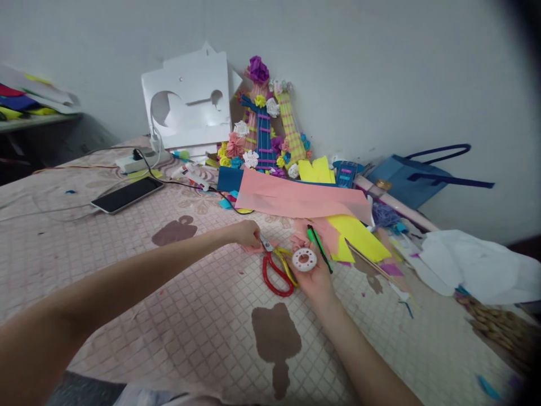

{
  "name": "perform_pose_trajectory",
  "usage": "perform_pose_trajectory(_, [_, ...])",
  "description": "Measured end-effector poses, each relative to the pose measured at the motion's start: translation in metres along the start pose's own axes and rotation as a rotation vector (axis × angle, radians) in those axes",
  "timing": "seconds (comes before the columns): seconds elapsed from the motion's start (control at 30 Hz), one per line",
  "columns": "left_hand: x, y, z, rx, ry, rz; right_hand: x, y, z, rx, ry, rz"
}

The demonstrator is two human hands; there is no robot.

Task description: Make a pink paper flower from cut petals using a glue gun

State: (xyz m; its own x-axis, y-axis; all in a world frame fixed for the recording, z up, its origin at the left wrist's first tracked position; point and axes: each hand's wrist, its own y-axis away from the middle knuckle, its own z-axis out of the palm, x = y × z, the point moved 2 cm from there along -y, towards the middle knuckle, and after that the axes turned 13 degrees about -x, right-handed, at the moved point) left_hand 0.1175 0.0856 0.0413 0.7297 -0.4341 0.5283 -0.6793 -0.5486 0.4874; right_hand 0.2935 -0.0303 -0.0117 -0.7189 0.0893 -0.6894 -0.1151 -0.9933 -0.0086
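Note:
My left hand (247, 233) is closed around the blade end of a pair of scissors (278, 288), whose tips are hidden in the fingers. One of the scissors' handle loops is red, the other yellow. My right hand (316, 282) holds a white ring-shaped roll with coloured dots (304, 259), its hole facing up. The yellow loop lies close against my right hand; whether they touch I cannot tell. A green and black pen-like tool (319, 248) lies just beyond my right hand. Pink paper scraps show around both hands.
A long pink paper strip (296, 194) and yellow paper (359, 237) lie behind my hands. Decorated paper guitars (264, 138) and cut white board (186, 101) lean on the wall. At left are a phone (127, 195), cables and a power strip (137, 160); at right, white sheeting (477, 262).

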Motion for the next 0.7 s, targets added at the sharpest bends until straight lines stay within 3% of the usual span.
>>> perform_pose_trajectory(0.2, [-0.016,0.013,-0.002,0.040,0.047,0.027,-0.013,0.000,-0.001,0.045,0.023,-0.068])
perform_pose_trajectory(0.47, [-0.030,0.044,0.001,0.204,0.163,0.132,-0.018,0.009,0.023,0.046,0.476,-0.069])
perform_pose_trajectory(0.6, [-0.020,0.064,0.005,0.336,0.229,0.232,-0.012,0.018,0.055,-0.202,0.777,0.004])
perform_pose_trajectory(0.7, [-0.012,0.072,0.008,0.372,0.323,0.339,0.000,0.015,0.073,-0.361,0.816,0.091])
